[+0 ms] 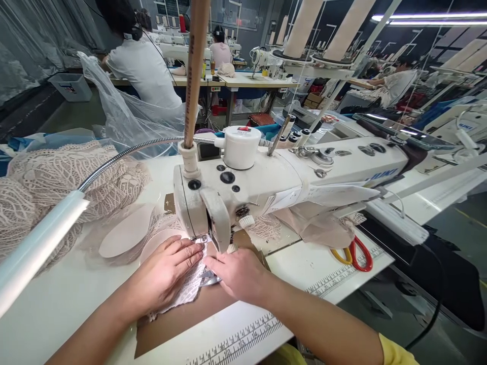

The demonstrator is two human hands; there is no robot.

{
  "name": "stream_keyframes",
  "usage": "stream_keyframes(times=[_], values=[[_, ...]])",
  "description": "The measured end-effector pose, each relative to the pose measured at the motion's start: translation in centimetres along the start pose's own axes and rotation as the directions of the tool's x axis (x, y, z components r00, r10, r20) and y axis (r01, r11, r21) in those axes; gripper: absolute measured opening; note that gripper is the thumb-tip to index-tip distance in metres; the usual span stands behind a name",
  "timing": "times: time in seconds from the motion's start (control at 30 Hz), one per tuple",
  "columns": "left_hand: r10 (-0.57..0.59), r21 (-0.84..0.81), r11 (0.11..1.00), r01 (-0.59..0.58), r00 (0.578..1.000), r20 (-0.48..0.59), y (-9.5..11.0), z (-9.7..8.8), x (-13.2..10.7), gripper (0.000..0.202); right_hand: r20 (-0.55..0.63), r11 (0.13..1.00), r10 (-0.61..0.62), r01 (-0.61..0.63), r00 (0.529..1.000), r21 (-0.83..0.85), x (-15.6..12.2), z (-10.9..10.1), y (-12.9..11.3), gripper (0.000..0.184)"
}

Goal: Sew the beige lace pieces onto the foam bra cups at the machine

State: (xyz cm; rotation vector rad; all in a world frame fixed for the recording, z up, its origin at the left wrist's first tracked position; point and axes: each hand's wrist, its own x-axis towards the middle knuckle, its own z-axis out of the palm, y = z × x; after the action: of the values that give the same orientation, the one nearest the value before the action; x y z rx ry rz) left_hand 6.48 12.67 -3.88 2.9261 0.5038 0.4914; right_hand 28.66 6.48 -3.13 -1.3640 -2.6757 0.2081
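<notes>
A white sewing machine (pixel 266 180) stands across the table, its needle end just above my hands. My left hand (pixel 167 274) lies flat with fingers spread on a piece of pale lace fabric (pixel 190 286) under the presser foot. My right hand (pixel 238 274) presses on the same lace from the right, fingers together and bent at its edge. The lace lies on a brown sheet (pixel 182 319). Beige foam cups (pixel 127 233) lie to the left of my left hand.
A heap of pink lace (pixel 41 187) fills the left of the table, with a flexible lamp arm (pixel 41 238) over it. Scissors with red and yellow handles (pixel 355 253) lie at the right. A ruler strip (pixel 251 334) edges the table. Other people sew at tables behind.
</notes>
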Motion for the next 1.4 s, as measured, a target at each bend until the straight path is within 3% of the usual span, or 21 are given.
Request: stream_keyframes(times=[0.13,0.37,0.5,0.67,0.87,1.13,1.3,1.4], values=[[-0.032,0.038,0.999,0.031,0.999,0.02,0.4,-0.2,0.3,0.033,-0.024,0.997,0.061,-0.062,0.998,-0.042,0.3,0.2,-0.2,0.029],[-0.137,0.036,0.99,0.135,0.989,0.052,0.8,-0.4,0.6,0.034,-0.049,0.982,0.18,-0.182,0.983,-0.047,0.7,0.7,-0.2,0.044],[-0.124,0.044,0.992,0.121,0.99,0.074,0.8,-0.5,0.5,0.034,-0.094,0.989,0.139,-0.142,0.986,-0.026,0.4,0.8,0.1,0.047],[-0.111,0.068,0.992,0.107,0.992,0.066,1.0,-0.6,0.6,0.033,-0.073,1.0,0.027,-0.028,0.997,-0.009,0.3,0.5,0.2,0.026],[-0.138,0.07,0.989,0.133,0.988,0.064,0.9,-0.6,0.7,0.033,-0.008,0.995,0.095,-0.095,0.995,0.004,0.5,0.2,-0.1,0.037],[-0.272,0.06,0.962,0.268,0.958,0.091,1.1,-0.3,0.4,0.029,-0.031,0.981,0.191,-0.19,0.981,0.031,0.7,0.6,-0.5,0.051],[-0.405,0.154,0.908,0.391,0.911,0.078,0.9,-0.3,0.6,0.042,-0.038,0.971,0.208,-0.201,0.977,0.132,0.5,0.2,-0.3,0.042],[-0.445,0.2,0.884,0.422,0.891,0.091,1.9,-0.9,0.5,0.05,-0.047,0.946,0.243,-0.225,0.969,0.234,0.3,0.0,0.0,0.038]])
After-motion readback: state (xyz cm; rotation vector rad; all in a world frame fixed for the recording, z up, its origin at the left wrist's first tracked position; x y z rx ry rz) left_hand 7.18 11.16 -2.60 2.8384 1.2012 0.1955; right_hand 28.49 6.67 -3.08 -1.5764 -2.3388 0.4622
